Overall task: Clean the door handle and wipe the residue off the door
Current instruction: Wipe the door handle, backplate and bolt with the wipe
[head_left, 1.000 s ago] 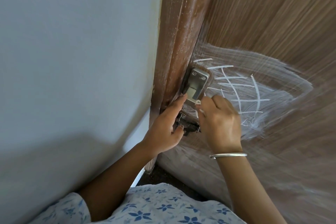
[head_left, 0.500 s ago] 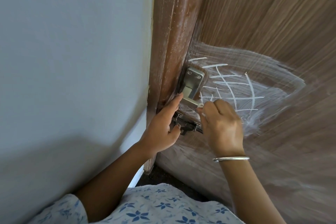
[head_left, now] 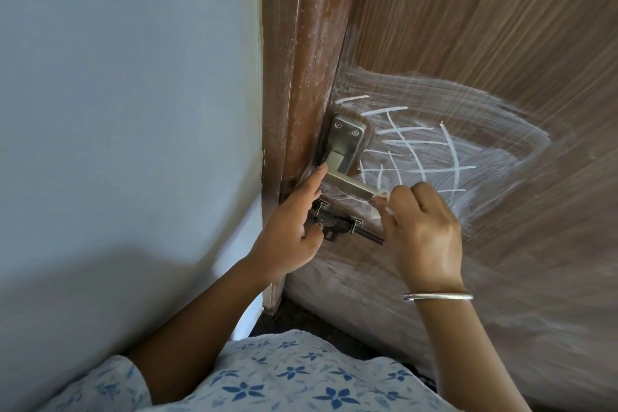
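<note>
Right hand (head_left: 422, 231) pinches white piece (head_left: 381, 196) at door handle (head_left: 347, 177) tip

We have one view only, from the camera worn on the person's head. We look forward and steeply down, close above the door handle (head_left: 344, 150). Left of the door handle, the door frame (head_left: 301, 60) and a pale wall (head_left: 133, 110) fill our view. Right of it is the door (head_left: 485, 43), and below it, at the bottom edge, the person's flowered garment (head_left: 284, 385). The wide lens bows straight lines.
</note>
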Demonstrator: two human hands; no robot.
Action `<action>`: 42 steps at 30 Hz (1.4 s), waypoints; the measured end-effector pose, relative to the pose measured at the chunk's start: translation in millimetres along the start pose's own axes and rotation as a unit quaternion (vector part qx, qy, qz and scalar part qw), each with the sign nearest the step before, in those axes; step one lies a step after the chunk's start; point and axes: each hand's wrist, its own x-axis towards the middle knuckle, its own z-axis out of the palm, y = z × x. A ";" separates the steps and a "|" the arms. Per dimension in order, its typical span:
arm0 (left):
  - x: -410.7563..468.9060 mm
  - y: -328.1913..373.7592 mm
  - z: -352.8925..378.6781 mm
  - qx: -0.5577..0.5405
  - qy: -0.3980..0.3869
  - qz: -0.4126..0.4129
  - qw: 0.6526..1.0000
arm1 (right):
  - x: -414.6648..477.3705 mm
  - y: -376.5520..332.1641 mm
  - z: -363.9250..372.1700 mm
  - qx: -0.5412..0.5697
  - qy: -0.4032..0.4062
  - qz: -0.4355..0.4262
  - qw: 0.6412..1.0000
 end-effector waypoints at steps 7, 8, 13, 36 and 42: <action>-0.7 1.5 0.9 0.004 0.001 0.009 1.000 | -18.8 6.1 3.6 -0.008 0.013 0.021 1.000; -0.6 1.9 1.4 0.002 0.000 0.009 1.000 | -19.1 6.4 4.8 -0.006 0.015 0.017 1.000; -0.7 3.2 0.9 0.005 -0.002 0.000 1.000 | -17.0 17.5 2.8 0.037 0.050 0.052 0.997; 0.5 10.5 2.1 -0.011 0.000 -0.030 0.999 | -26.0 -6.1 9.5 0.425 0.043 0.494 0.758; 0.3 11.2 2.0 -0.019 0.006 -0.022 1.000 | -14.5 -7.4 6.6 0.396 0.036 0.443 0.803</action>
